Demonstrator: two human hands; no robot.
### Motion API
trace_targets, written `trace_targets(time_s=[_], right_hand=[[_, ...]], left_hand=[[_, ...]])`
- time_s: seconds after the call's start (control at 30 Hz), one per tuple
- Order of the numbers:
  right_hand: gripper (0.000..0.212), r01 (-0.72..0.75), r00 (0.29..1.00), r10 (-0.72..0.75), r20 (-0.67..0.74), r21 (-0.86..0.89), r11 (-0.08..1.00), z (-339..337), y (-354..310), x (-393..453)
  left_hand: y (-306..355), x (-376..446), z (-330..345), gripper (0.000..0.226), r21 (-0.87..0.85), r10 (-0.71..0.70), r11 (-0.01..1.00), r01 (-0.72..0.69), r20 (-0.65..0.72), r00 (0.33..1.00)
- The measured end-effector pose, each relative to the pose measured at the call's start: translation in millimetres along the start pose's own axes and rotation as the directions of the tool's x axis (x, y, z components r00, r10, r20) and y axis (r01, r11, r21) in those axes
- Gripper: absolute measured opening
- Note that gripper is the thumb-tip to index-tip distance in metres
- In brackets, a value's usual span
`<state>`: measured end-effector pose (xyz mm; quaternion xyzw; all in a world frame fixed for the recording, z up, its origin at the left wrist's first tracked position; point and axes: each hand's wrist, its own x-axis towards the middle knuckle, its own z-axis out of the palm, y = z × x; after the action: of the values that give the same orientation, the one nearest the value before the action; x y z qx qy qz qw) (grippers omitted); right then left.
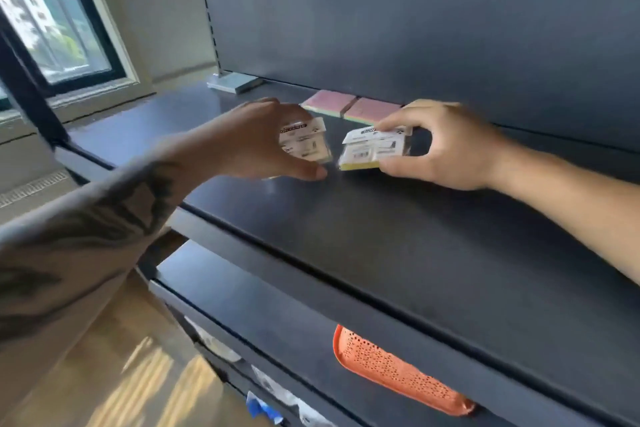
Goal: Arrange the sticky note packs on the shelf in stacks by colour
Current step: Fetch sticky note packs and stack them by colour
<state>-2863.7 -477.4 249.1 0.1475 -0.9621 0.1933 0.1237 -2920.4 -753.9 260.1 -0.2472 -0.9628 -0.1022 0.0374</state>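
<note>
On the shelf [381,218]:
Left hand [256,139]: fingers gripping one pack [304,144].
Right hand [446,146]: fingers pinching a yellow pack [374,149].
Pink packs [349,109]: lying behind.
Tip: laying same colours flat, edges matching.

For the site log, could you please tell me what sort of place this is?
Probably a shop or stockroom: dark slotted display shelving, labelled packs held over it, pink packs at the back, an orange basket on the tier below.

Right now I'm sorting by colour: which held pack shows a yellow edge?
The pack in the right hand, pack: yellow shows along its bottom edge; the left hand's pack shows none.
</note>
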Motion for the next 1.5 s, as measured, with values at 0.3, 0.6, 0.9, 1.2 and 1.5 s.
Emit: trace_targets(time_s=[0.3,0.6,0.9,1.2,1.5], right_hand=[[0.063,-0.291,0.956,0.291,0.025,-0.010,0.957,15,-14,-9],[0.057,-0.224,0.972,0.224,-0.074,0.013,0.975,24,-37,30],[0.056,-0.240,0.969,0.242,0.052,-0.051,0.969,42,-46,51],[0.003,-0.213,0.929,0.280,-0.243,0.268,0.940,50,-45,56],[0.009,-0.193,0.876,0.366,-0.314,0.468,0.863,47,-47,58]], left_hand=[[-28,90,0,0.097,0.036,0.403,0.903,-0.428,0.277,0.872],[-50,104,6,0.108,-0.087,0.539,0.838,-0.538,0.285,0.793],[-90,120,10,0.056,-0.367,0.578,0.785,-0.499,0.143,0.803],[-73,118,17,0.072,-0.669,0.433,0.664,-0.335,-0.023,0.901],[-68,114,18,0.028,-0.806,0.455,0.525,-0.275,-0.007,0.890]])
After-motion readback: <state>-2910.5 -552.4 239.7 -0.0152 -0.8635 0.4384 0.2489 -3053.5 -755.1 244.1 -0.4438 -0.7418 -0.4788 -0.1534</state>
